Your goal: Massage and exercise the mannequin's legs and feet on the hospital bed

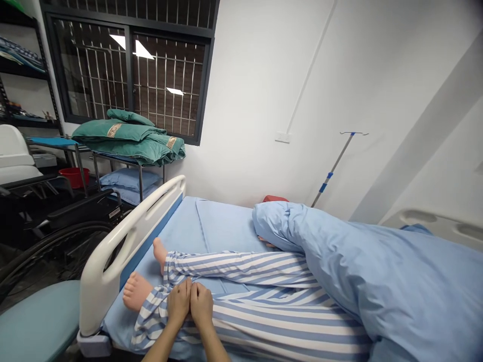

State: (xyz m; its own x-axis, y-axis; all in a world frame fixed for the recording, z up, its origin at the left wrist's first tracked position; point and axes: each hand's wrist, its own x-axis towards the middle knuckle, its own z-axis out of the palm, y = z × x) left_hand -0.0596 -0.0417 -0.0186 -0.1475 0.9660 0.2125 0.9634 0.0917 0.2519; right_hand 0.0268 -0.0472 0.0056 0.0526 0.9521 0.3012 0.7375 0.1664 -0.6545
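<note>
Over the lower part of the near leg of the striped trousers (271,314), the left hand (178,301) and the right hand (202,303) are placed just beside each other, their backs turned up. On both, the fingers are pressed together and bent down over the far side of the leg; the fingertips are hidden, so whether any cloth is pinched cannot be told. Both forearms are stretched forward from the lower edge of the view.

The trousers are worn by a figure laid along the bed, with both legs set on the light blue sheet (222,218). The near foot (138,292) and the far foot (160,251) are left bare, close to the white footboard (93,296). The upper part of the figure is covered by a puffy blue quilt (350,266), from under whose edge a few fingertips (265,242) are seen. Behind the quilt, a drip pole (337,162) is set against the white wall.

To the left of the footboard, a wheelchair (81,206) is parked, partly cut off by the view. Beneath the barred window (130,75), green bedding (128,141) is piled on a rack, and blue pillows (130,178) are kept below it, near a red basin (75,177).
</note>
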